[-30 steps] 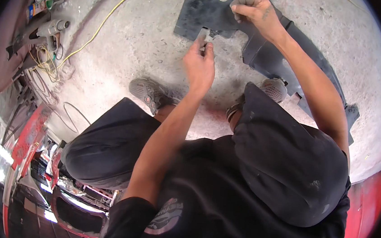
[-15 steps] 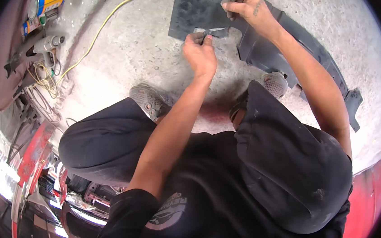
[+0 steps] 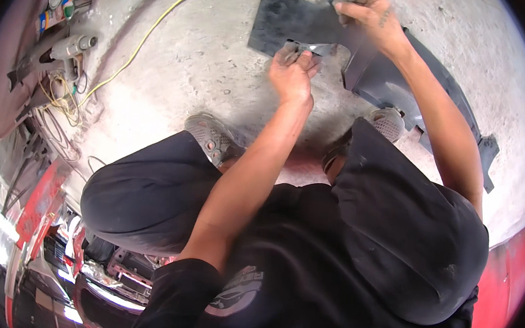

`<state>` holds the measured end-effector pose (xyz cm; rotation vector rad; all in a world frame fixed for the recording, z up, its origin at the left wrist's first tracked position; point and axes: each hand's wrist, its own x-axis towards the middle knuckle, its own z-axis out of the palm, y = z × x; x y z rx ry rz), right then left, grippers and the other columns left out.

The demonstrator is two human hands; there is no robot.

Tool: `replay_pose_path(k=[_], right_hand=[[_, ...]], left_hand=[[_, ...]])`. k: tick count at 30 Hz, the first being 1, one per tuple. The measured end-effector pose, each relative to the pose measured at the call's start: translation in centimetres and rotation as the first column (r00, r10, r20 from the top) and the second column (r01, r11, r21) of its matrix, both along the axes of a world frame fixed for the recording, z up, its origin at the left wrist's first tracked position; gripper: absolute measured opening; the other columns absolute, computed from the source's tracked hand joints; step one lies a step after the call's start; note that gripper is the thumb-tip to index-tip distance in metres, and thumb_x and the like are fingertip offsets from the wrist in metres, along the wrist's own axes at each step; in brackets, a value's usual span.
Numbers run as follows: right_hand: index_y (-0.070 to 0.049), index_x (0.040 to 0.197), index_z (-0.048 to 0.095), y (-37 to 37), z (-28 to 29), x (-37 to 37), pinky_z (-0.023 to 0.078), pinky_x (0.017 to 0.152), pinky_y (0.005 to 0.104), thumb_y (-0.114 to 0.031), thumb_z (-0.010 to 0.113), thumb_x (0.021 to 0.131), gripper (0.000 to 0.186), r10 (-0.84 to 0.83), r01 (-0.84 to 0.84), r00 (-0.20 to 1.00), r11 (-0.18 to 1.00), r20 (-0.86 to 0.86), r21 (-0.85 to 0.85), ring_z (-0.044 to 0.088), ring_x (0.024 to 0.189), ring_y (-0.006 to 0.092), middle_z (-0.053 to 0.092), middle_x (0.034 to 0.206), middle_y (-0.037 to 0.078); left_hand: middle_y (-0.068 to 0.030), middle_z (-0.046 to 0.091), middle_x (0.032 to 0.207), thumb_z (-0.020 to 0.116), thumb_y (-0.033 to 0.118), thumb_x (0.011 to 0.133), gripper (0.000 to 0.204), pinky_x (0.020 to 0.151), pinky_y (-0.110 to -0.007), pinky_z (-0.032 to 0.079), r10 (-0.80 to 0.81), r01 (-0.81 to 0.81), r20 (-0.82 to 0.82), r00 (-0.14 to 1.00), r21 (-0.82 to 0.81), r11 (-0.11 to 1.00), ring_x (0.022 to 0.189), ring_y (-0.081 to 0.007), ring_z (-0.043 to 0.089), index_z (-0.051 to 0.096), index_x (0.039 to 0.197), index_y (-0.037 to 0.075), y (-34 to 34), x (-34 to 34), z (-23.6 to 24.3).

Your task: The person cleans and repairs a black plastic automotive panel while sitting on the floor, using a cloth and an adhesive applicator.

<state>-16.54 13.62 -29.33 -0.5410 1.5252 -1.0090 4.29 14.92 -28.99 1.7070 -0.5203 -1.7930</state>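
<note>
Panel (image 3: 376, 77) of black plastic, on floor (image 3: 190, 58) toward its far edge; probably light, springy, best held by its rim. Left hand (image 3: 292, 73) pinches thin grey piece (image 3: 317, 47); right hand's (image 3: 369, 17) grip indiscernible.

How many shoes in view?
2: the left shoe on the floor, and the right shoe beside the black panel, partly hidden by the trouser leg.

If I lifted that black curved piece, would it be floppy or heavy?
The black piece looks thin and sheetlike, so it may flex and probably feels light. Its long, curved shape might make it twist.
</note>
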Motion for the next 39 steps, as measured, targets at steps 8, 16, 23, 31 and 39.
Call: replay_pose_path(k=[8,16,23,31,39], right_hand=[[0.001,0.080,0.072,0.5,2.3,0.1,0.049,0.061,0.0294,-0.019,0.072,0.089,0.022,-0.050,0.052,0.998,0.996,0.040,-0.076,0.061,0.064,0.0148,0.067,0.070,0.005],[-0.001,0.078,0.072,1.5,2.4,-0.6,0.046,0.060,0.0284,-0.021,0.072,0.088,0.022,-0.007,0.005,0.998,0.999,-0.059,-0.039,0.060,0.062,0.0141,0.067,0.069,0.005],[-0.001,0.077,0.072,1.5,2.4,-0.2,0.045,0.060,0.0294,-0.026,0.070,0.088,0.027,0.013,-0.019,0.986,0.999,-0.168,-0.030,0.059,0.062,0.0130,0.068,0.068,0.005],[0.001,0.077,0.072,1.4,2.5,-0.5,0.046,0.061,0.0303,-0.025,0.069,0.088,0.028,0.079,-0.090,0.976,0.995,-0.202,-0.046,0.060,0.064,0.0135,0.068,0.069,0.006],[0.003,0.086,0.076,1.5,0.6,0.0,0.051,0.062,0.0301,-0.014,0.071,0.086,0.018,-0.043,0.038,0.998,0.994,-0.053,-0.105,0.065,0.066,0.0147,0.070,0.071,0.007]], left_hand=[[-0.0202,0.052,0.142,0.064,0.002,0.097,0.061,0.106,-0.054,0.047,0.087,-0.016,-0.329,0.940,0.212,0.977,0.133,-0.0416,0.055,0.033,0.150,-0.003,0.3,1.1,-1.5],[-0.0142,0.058,0.137,0.060,0.003,0.101,0.051,0.108,-0.048,0.045,0.045,0.037,-0.395,0.918,0.197,0.980,0.132,-0.0382,0.056,0.039,0.148,0.001,1.0,1.1,-2.4],[-0.0165,0.061,0.127,0.058,-0.001,0.100,0.046,0.101,-0.049,0.052,0.102,-0.024,-0.371,0.923,0.210,0.977,0.121,-0.0381,0.063,0.042,0.143,-0.002,0.3,1.1,-2.2],[-0.0168,0.060,0.125,0.061,-0.004,0.097,0.048,0.098,-0.050,0.055,0.022,0.021,-0.345,0.938,0.121,0.992,0.120,-0.0375,0.063,0.042,0.140,-0.003,-0.1,1.8,-2.0],[-0.0162,0.066,0.109,0.068,-0.002,0.092,0.036,0.084,-0.046,0.060,-0.170,0.182,-0.308,0.936,0.009,0.983,0.100,-0.0353,0.071,0.051,0.124,-0.004,-0.8,3.0,-2.3]])
